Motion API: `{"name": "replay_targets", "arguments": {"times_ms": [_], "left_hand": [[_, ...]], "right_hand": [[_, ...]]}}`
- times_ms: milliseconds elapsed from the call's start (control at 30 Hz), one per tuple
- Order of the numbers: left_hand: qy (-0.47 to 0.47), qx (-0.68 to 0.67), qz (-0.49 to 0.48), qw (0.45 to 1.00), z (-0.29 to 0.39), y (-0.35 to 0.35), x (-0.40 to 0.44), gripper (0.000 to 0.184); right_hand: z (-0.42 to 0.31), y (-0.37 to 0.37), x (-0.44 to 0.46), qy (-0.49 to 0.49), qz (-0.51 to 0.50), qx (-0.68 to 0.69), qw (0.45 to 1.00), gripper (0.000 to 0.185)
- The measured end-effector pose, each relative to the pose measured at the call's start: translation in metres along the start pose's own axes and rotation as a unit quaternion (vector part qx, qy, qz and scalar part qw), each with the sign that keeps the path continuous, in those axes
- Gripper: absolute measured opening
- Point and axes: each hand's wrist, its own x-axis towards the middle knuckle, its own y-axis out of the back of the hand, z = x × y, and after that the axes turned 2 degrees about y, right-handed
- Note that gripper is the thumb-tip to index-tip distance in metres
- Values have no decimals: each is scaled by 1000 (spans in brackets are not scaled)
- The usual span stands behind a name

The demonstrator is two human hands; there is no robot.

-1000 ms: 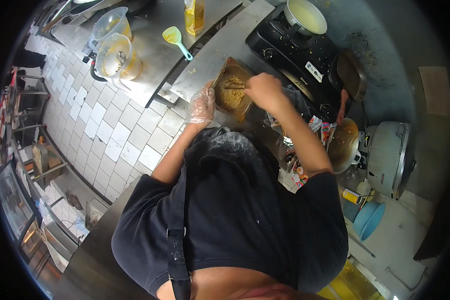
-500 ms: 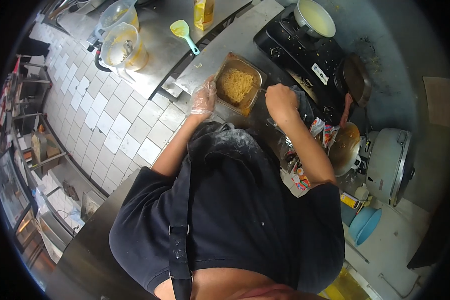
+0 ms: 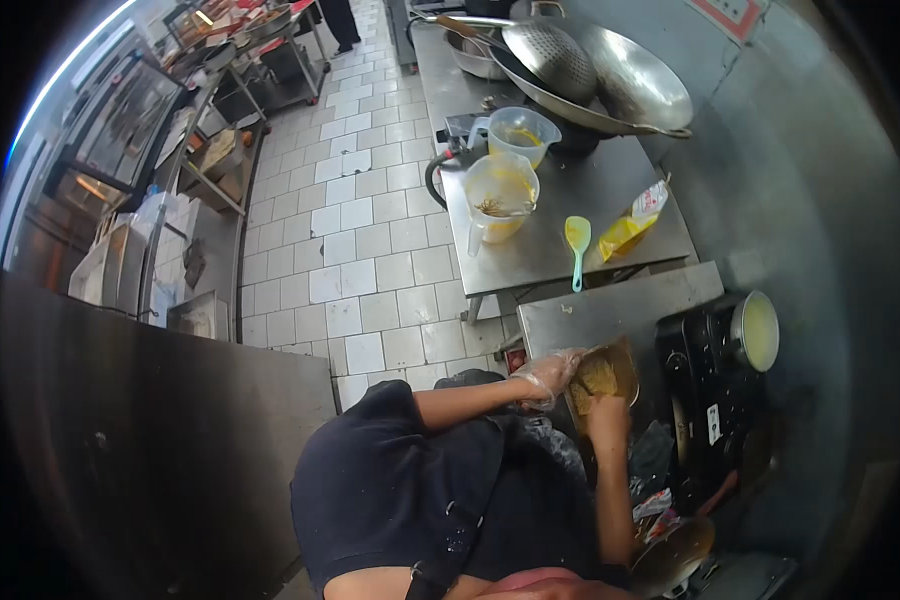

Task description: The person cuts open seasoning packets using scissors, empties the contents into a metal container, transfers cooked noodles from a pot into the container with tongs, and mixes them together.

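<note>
A rectangular metal container [image 3: 627, 372] with yellowish noodle-like food [image 3: 598, 376] rests at the near end of the steel counter. My left hand [image 3: 555, 377], in a clear plastic glove, grips the container's left rim. Over the container's near side, my bare right hand [image 3: 608, 418] is closed; what it holds is hidden under the fingers. Beyond the container lies a light green spoon [image 3: 577, 250] with yellow residue, beside a yellow packet [image 3: 630, 232].
Two plastic jugs [image 3: 501, 190] and a large wok [image 3: 645, 85] with a strainer stand on the far table. A black stove [image 3: 688, 360] with a pot [image 3: 758, 332] is at the right. Far off, a person's dark-clothed legs [image 3: 339, 22] show.
The view has swung left and up, bringing the wok and aisle into sight. My right hand has moved from the container's right side to over its near part.
</note>
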Motion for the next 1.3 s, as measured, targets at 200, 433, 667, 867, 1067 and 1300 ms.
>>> {"name": "replay_targets", "arguments": {"times_ms": [200,433,667,867,1067,1300], "left_hand": [[34,7,-16,999,21,7,-10,43],[38,-21,-18,999,9,-3,-5,43],[57,29,0,998,-4,-17,-5,41],[39,24,-10,999,12,12,34,43],[75,93,5,993,42,-15,59,45],[71,27,-19,997,61,43,-24,52]], "right_hand": [[26,-24,-11,-80,13,-62,995,31],[23,-16,-8,-139,103,50,984,34],[70,-20,-25,143,254,82,953,48],[142,-113,-31,-188,244,552,775,50],[92,-141,19,-166,246,557,776,54],[43,-99,-13,-140,343,356,858,57]]}}
